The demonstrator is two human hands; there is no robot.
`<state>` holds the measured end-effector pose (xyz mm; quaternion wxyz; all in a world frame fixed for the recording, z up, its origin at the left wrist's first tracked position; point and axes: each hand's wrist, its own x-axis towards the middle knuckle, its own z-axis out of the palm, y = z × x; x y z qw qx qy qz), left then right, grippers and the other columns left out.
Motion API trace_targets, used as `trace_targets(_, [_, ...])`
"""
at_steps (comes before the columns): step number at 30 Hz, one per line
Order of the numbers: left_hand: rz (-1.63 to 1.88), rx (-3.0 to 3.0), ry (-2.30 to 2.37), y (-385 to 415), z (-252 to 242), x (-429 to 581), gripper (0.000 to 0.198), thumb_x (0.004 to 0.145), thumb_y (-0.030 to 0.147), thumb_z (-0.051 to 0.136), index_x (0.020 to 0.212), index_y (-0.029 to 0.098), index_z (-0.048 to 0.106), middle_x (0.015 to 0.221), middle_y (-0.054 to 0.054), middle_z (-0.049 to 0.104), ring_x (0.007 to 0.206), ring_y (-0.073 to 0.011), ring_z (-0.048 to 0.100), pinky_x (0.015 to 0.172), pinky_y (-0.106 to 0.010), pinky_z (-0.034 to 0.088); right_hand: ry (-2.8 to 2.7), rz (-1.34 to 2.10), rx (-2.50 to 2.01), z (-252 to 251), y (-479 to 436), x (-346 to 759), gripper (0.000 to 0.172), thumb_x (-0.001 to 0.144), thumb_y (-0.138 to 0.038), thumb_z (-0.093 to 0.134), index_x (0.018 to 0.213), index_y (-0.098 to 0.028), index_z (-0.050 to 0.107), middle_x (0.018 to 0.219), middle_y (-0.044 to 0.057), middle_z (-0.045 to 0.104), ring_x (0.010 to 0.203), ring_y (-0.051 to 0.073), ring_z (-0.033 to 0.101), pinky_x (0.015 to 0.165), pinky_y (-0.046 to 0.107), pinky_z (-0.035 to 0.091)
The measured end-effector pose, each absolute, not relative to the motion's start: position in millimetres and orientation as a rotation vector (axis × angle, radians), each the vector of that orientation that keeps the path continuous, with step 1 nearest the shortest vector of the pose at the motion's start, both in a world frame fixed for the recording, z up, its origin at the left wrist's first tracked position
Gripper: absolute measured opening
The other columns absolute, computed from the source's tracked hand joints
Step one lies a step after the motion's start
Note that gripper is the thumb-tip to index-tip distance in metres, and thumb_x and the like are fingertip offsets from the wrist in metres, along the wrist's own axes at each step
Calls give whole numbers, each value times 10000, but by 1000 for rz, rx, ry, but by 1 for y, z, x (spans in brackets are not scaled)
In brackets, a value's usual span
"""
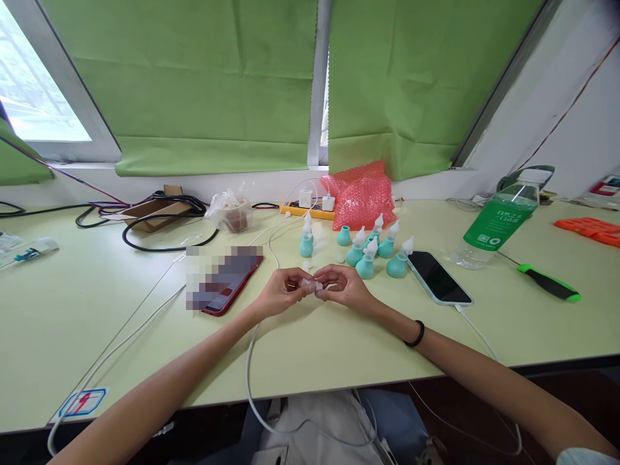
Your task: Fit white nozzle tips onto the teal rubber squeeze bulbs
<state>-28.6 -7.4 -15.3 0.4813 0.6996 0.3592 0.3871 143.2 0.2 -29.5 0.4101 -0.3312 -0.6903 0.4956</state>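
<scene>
My left hand and my right hand meet above the table near its middle, fingers pinched on a small translucent plastic piece. It resembles the clear tips on the bulbs, but the fingers partly cover it. Behind my right hand stand several teal squeeze bulbs with clear pointed tips, among them a front bulb. One teal bulb has no tip. Another tipped bulb stands apart, behind my fingertips. Small whitish pieces lie on the table just beyond my hands.
To the left lies a red-cased phone; right is a charging phone. Farther right are a tilted water bottle and a screwdriver. A power strip and pink bubble-wrap bag sit behind. A white cable crosses the table edge.
</scene>
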Motion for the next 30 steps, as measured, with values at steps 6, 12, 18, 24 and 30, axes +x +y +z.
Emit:
trace_targets(6, [954,1656,807,-5,-17,-32,253,663,325,606,784,106,570,586,-7,561,475,-71,484,449,-195,401,-1731,1239,-793,-27,-2,142,261,587,-276,660,796,-154,565,769,34,580,666,117,535,584,254,469])
trace_targets(12, [929,1635,768,-3,-17,-33,282,666,320,608,820,85,585,611,-32,576,488,-88,506,477,-229,436,-1721,1225,-809,-28,-1,142,236,587,-273,661,765,-148,569,743,30,573,651,110,525,575,244,460])
trace_targets(18, [942,1573,741,-3,-18,-33,290,724,344,540,839,82,587,626,-43,583,514,-99,522,507,-239,445,-1662,1219,-811,-29,0,142,246,558,-249,682,756,-147,578,731,24,572,636,108,524,537,228,451])
trace_targets(24, [947,1523,752,-5,-17,-33,300,725,349,534,839,78,595,646,-54,587,532,-112,533,521,-260,456,-1656,1227,-806,-29,1,142,226,575,-234,670,763,-146,580,736,29,572,638,109,524,525,225,450])
trace_targets(30, [1006,1649,859,-8,-16,-29,325,703,348,556,893,84,572,623,-36,574,500,-95,509,500,-242,448,-1667,1175,-816,-29,0,142,239,607,-232,635,820,-146,570,764,36,552,663,117,513,509,225,454])
